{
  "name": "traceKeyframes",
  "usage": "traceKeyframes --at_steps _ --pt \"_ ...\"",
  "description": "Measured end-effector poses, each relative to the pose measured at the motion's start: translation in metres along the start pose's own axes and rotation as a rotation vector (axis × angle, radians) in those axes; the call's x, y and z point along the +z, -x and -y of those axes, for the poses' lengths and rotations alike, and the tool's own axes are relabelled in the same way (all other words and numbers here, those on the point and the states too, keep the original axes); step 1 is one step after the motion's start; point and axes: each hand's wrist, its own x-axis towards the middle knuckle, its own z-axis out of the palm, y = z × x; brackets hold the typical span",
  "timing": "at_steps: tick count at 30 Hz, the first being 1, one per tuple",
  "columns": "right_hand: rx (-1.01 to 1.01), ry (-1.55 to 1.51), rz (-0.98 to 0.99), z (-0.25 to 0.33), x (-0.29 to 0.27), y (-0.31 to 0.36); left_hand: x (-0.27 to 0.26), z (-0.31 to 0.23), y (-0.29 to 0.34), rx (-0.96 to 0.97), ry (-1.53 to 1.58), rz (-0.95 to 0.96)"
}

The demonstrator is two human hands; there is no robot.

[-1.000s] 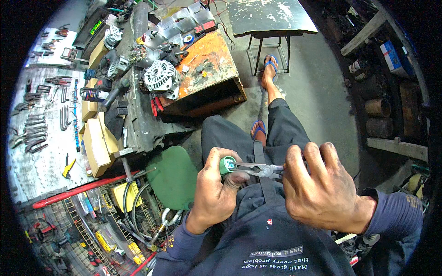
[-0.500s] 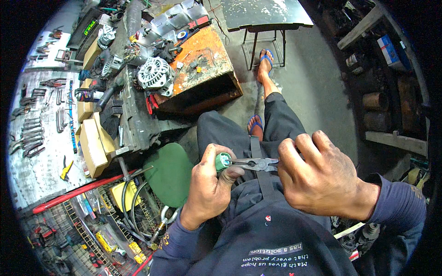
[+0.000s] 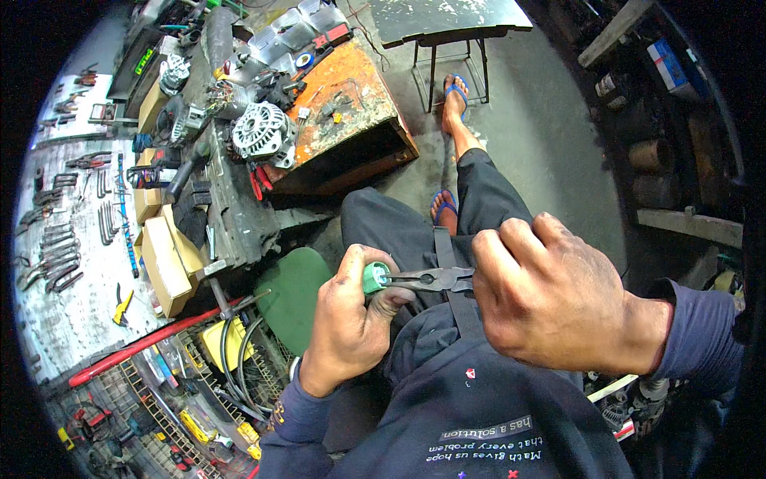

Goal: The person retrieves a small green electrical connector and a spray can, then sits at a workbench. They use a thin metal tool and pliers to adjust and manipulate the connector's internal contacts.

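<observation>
Between the thumb and curled fingers of my left hand [image 3: 349, 319] sits a small green plastic connector [image 3: 374, 277], its open end facing right. My right hand [image 3: 550, 299] is wrapped round the handles of a pair of needle-nose pliers [image 3: 433, 279]; the handles are mostly hidden in the fist. The pliers' slim jaws point left and their tips are at the connector's opening. Whether they grip something inside is too small to tell. Both hands are held above my lap, over a dark apron [image 3: 479, 407].
To the left, a cluttered bench holds an alternator [image 3: 262, 132] and a cardboard box [image 3: 165, 267]. An orange worn cabinet top [image 3: 347, 88] bears small parts. A green stool seat [image 3: 295, 295] stands beside my left arm. Wall tools hang far left; a metal table [image 3: 447, 20] stands ahead.
The pliers' tips stay at the green connector, which has turned slightly in my left hand. Both hands have shifted a little; the surroundings have shifted slightly with the view.
</observation>
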Motion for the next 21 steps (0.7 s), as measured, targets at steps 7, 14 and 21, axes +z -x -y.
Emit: traceKeyframes --at_steps 7,14,21 --pt "0.017 -0.055 0.048 -0.005 0.009 -0.003 0.003 0.006 0.001 -0.010 0.010 -0.005" --pt "-0.020 -0.115 0.117 -0.012 0.006 -0.006 0.001 0.009 0.002 -0.002 -0.027 0.039" --pt "0.010 -0.159 0.158 -0.006 0.004 -0.001 -0.005 0.005 -0.001 0.000 -0.034 0.115"
